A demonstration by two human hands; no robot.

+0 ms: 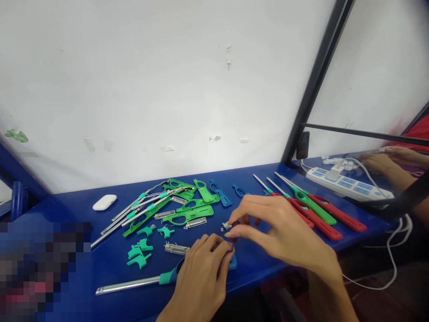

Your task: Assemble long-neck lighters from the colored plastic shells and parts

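My left hand (pixel 204 270) is closed over a blue lighter handle (pixel 232 262), whose silver tube (pixel 129 285) points left along the table's front. Just right of it, my right hand (pixel 268 228) pinches a small dark red piece (pixel 235 225) between thumb and fingers, partly hidden. Tiny clear parts (pixel 226 225) lie by its fingertips. A clear fuel tank (pixel 177 248) sits left of my left hand. Teal triggers (pixel 139 260) are grouped farther left. Behind them are green handle halves (pixel 194 214) and several metal tubes (pixel 134 210).
Red and green lighters (pixel 321 210) lie at the right. A white case (pixel 104 202) is at the back left. Beyond a black metal frame (pixel 315 80) are a power strip (pixel 348 184) and another person's hands (pixel 385 161). A white wall (pixel 150 89) stands behind the blue table.
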